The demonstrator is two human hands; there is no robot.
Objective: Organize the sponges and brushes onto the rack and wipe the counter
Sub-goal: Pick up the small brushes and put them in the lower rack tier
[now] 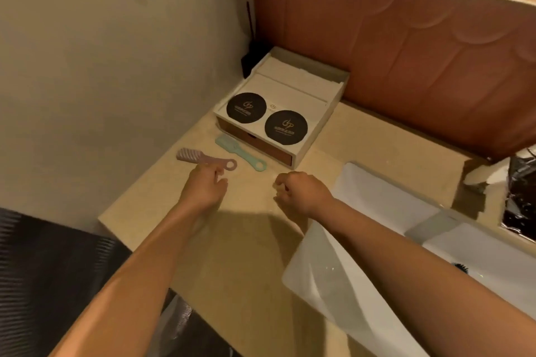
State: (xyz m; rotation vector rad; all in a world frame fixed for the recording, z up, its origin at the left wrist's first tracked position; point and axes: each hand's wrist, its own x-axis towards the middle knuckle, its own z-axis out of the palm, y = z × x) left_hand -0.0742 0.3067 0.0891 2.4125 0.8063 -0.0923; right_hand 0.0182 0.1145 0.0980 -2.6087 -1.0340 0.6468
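I am watching the ribbed pink plastic brush with the ring-ended handle (206,160), lying flat on the beige stone counter (246,243) near its left edge, with the mint-green plastic brush of the same shape (241,153) lying just beside it. The left hand (203,188) is hovering at the pink handle, forefinger over it and thumb parted from it, not yet pinching; I cannot tell whether the fingertip is touching. The right hand (301,191) is hanging nearby, fingers curled toward the palm with nothing showing in them. I am judging the pickup as the step in hand: pinching the handle close to the ring should be keeping the bristles clear. Behind the brushes, the white wooden tray (314,139) is standing against the wall.
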